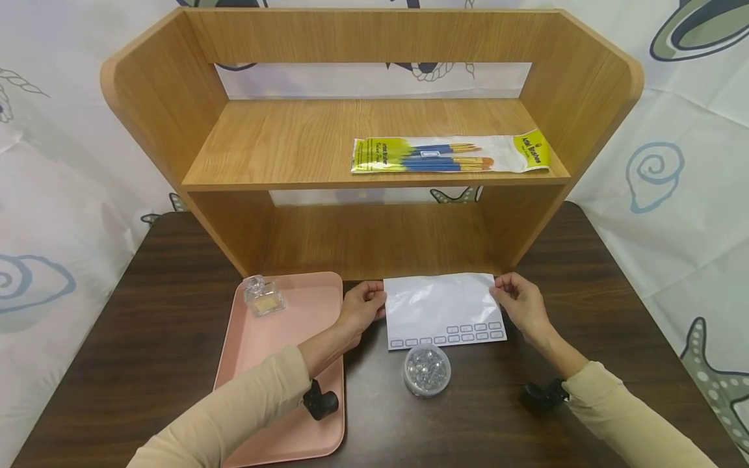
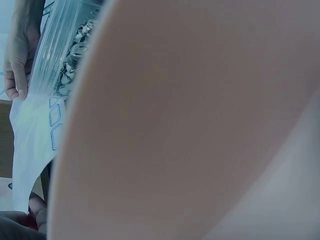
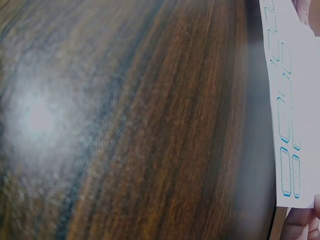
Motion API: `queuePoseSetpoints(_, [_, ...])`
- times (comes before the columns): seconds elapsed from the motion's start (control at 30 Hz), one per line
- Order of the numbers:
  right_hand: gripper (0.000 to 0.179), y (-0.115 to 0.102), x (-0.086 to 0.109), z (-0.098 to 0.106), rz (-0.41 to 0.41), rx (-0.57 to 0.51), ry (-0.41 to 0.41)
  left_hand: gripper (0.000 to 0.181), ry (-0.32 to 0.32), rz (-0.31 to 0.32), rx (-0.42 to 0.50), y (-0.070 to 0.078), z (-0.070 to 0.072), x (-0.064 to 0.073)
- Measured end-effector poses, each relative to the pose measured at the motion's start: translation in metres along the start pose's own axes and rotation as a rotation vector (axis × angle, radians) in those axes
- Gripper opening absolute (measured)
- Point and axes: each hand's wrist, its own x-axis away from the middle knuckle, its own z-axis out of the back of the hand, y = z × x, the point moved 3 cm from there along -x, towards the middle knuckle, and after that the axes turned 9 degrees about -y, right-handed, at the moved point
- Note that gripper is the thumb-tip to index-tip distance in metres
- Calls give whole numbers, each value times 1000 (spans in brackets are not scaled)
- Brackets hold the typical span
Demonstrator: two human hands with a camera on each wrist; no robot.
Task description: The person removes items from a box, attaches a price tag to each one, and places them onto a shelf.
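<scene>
Both hands hold a white sheet of labels (image 1: 441,302) by its opposite side edges, in front of the wooden shelf. The left hand (image 1: 361,307) pinches the left edge near the top corner; the right hand (image 1: 522,302) pinches the right edge the same way. Small blue-outlined labels run along the sheet's lower part, with bare white above. Just below the sheet stands a round clear jar (image 1: 426,370) of shiny clear pieces. In the right wrist view the sheet (image 3: 292,115) shows at the right, fingers at its lower corner. The left forearm blocks most of the left wrist view.
A pink tray (image 1: 281,364) lies at the left under the left forearm, with a small glass bottle (image 1: 264,298) at its far corner. The wooden shelf (image 1: 374,188) stands at the back, a packet of artist brushes (image 1: 450,154) on its upper board. Dark wooden table (image 1: 480,429) below.
</scene>
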Motion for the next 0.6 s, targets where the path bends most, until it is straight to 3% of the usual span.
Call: queuePoseSetpoints(0.6, [12, -3, 1, -1, -21, -97, 16, 29, 7, 11, 26, 0, 1, 0])
